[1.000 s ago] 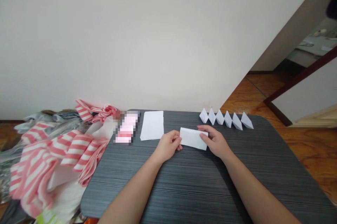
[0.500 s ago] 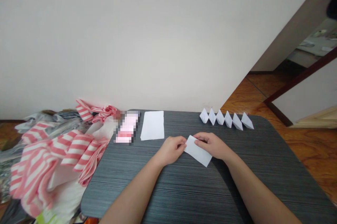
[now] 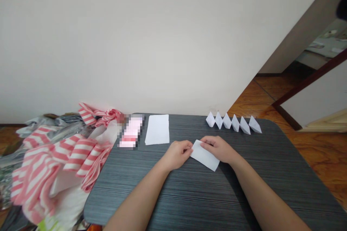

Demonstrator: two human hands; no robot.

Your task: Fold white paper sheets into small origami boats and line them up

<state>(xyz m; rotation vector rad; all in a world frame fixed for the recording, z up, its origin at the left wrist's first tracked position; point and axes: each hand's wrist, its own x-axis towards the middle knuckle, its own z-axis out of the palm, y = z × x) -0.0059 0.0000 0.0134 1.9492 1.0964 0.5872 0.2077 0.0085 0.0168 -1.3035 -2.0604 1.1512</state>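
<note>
A small white rectangle of paper (image 3: 205, 156), which looks folded, is held at a slant just over the dark table. My left hand (image 3: 179, 154) pinches its left corner between thumb and fingers. At its upper right edge, my right hand (image 3: 219, 148) grips it with the thumb on top and the fingers behind, partly hidden. Beyond my right hand stand several folded white paper shapes (image 3: 227, 121) in a row. To the far left of the paper lies a stack of plain white sheets (image 3: 157, 129).
The dark wood-grain table (image 3: 187, 198) has rounded corners and meets a pale wall (image 3: 168, 43). A pixelated phone-like item (image 3: 131, 131) lies at its back left. Red-and-white striped cloth (image 3: 67, 155) is heaped beside the left edge. Wooden floor (image 3: 251, 97) shows at right.
The paper has turned very slightly, its lower right end shifting a little to the right and up. Both hands keep their grip and have barely moved.
</note>
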